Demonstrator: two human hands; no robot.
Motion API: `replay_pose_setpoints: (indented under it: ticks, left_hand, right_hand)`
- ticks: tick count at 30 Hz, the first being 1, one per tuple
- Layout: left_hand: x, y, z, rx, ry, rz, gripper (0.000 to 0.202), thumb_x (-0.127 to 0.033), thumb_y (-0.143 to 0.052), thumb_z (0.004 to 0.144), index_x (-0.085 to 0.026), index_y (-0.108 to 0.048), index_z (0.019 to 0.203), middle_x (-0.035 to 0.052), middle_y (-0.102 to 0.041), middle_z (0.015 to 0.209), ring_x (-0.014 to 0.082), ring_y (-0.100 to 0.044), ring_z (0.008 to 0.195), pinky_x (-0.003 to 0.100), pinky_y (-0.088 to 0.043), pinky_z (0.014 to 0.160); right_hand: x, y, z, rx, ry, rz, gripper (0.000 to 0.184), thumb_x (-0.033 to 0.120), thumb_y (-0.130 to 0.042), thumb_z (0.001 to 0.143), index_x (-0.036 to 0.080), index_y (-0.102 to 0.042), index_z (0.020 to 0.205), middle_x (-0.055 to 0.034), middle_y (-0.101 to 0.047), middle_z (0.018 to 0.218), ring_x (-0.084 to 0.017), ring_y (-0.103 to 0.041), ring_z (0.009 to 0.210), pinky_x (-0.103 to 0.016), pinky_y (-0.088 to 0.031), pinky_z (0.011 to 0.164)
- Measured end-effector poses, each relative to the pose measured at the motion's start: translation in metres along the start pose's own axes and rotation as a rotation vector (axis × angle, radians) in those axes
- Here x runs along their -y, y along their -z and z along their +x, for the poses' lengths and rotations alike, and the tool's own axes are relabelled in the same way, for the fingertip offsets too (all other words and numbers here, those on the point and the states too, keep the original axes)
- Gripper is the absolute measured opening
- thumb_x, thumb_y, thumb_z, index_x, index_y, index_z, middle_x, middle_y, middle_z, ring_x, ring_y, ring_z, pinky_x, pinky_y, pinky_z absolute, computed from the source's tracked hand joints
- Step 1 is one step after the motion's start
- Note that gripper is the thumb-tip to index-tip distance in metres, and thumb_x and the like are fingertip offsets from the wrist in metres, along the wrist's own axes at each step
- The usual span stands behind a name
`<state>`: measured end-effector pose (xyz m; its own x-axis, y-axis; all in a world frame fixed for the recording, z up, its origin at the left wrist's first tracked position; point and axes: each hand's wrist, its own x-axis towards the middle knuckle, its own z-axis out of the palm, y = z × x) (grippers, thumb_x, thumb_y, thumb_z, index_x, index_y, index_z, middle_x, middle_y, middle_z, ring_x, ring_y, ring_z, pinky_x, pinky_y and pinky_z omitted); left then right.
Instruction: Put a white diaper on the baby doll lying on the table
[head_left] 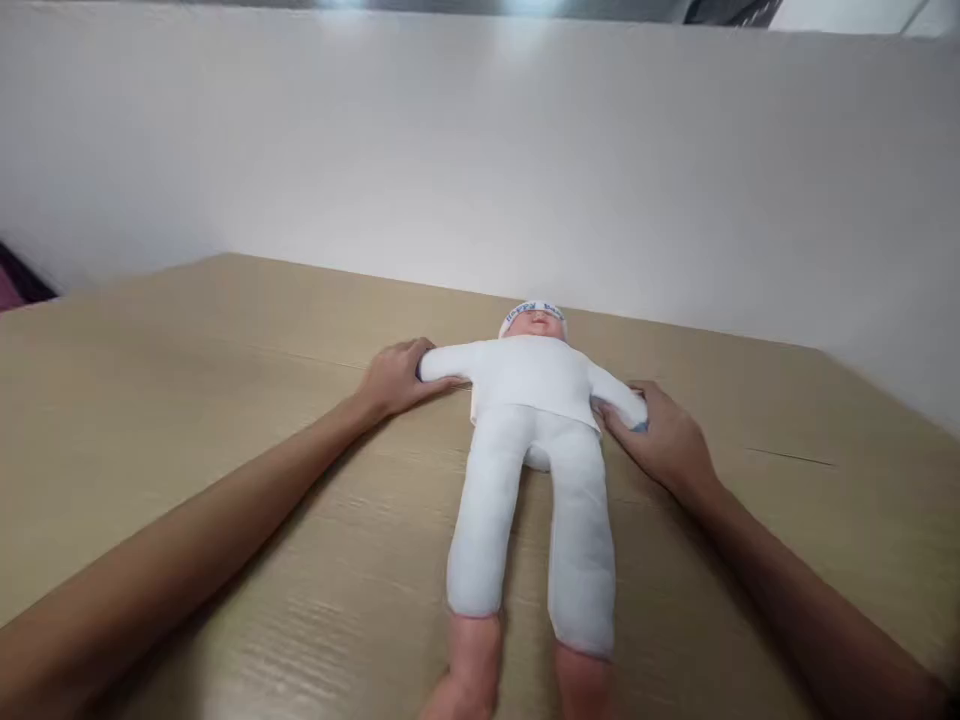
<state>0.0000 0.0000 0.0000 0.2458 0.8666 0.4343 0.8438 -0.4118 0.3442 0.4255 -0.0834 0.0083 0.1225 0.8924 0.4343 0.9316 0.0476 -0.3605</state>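
Head view: hands (pixel 397 378) (pixel 673 437) grip padded, tube-sleeved doll (pixel 534 378).

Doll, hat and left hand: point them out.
Doll (pixel 534 376): head view, on its chest.
Hat (pixel 535 306): head view, on its lettered front.
Left hand (pixel 393 378): head view, on its back.

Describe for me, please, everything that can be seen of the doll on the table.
The doll lies face up on the table, head toward the wall, legs toward the camera and slightly apart. It wears a white long-sleeved top, white padded-looking trousers and white headwear with blue lettering. Its pinkish lower legs are bare, cut off by the frame. Its arms spread sideways, the left hand and right hand each gripping a sleeve end.
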Motion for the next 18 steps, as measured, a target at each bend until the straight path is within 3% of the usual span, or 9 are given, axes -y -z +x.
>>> replay_pose_setpoints:
  ticks: [7,13,18]
  left_hand:
    - [0.027,-0.001,-0.006,-0.034,-0.146,-0.026,0.064,-0.073,-0.064,0.102,-0.022,-0.065,0.141,0.0131,-0.076,0.135,0.0346,-0.066,0.117,0.049,-0.05,0.106]
    - [0.035,-0.006,-0.002,-0.014,-0.128,-0.027,0.06,-0.068,-0.067,0.102,-0.023,-0.066,0.141,0.0124,-0.078,0.125,0.0337,-0.066,0.107,0.047,-0.051,0.098]
    - [0.034,-0.006,-0.011,-0.009,-0.101,-0.046,0.058,-0.064,-0.068,0.102,-0.024,-0.066,0.144,0.0131,-0.077,0.13,0.0351,-0.065,0.115,0.051,-0.05,0.107]
  right_hand:
    - [-0.056,0.004,0.003,-0.009,0.293,0.027,0.067,0.075,-0.062,0.1,0.019,-0.072,0.134,-0.0179,-0.08,0.118,-0.038,-0.074,0.103,-0.052,-0.056,0.094]
    - [-0.06,-0.003,0.009,-0.034,0.302,-0.009,0.066,0.071,-0.056,0.106,0.021,-0.072,0.146,-0.0169,-0.082,0.129,-0.041,-0.073,0.111,-0.054,-0.055,0.099]
    - [-0.064,-0.012,0.004,-0.015,0.3,0.001,0.069,0.062,-0.053,0.106,0.017,-0.064,0.157,-0.0192,-0.078,0.142,-0.041,-0.071,0.121,-0.057,-0.054,0.108]
